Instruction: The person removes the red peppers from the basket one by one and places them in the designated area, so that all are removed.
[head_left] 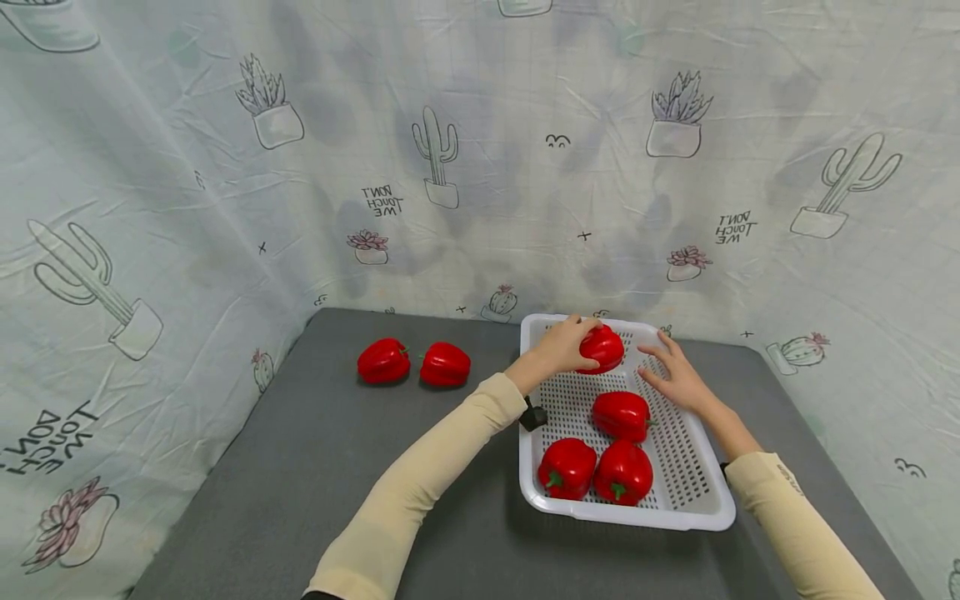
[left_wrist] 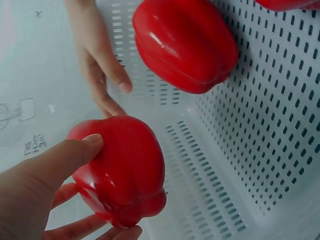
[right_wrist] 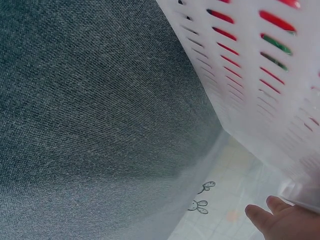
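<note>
My left hand [head_left: 558, 346] grips a red bell pepper [head_left: 604, 350] over the far end of a white perforated basket [head_left: 627, 520]. Thumb and fingers wrap the pepper's sides, as the left wrist view shows of this held pepper [left_wrist: 122, 167]. Across from it, my right hand [head_left: 678, 379] hovers over the basket's right side, fingers spread and holding nothing. Three more red bell peppers lie in the basket: one in the middle [head_left: 621, 415], one at the near left [head_left: 567, 468] and one beside that [head_left: 623, 472].
Two red bell peppers, one farther left [head_left: 383, 361] and one closer to the basket [head_left: 446, 365], lie on the grey tabletop [head_left: 315, 467]. A cloth with printed cacti [head_left: 480, 167] hangs behind the table and along both sides.
</note>
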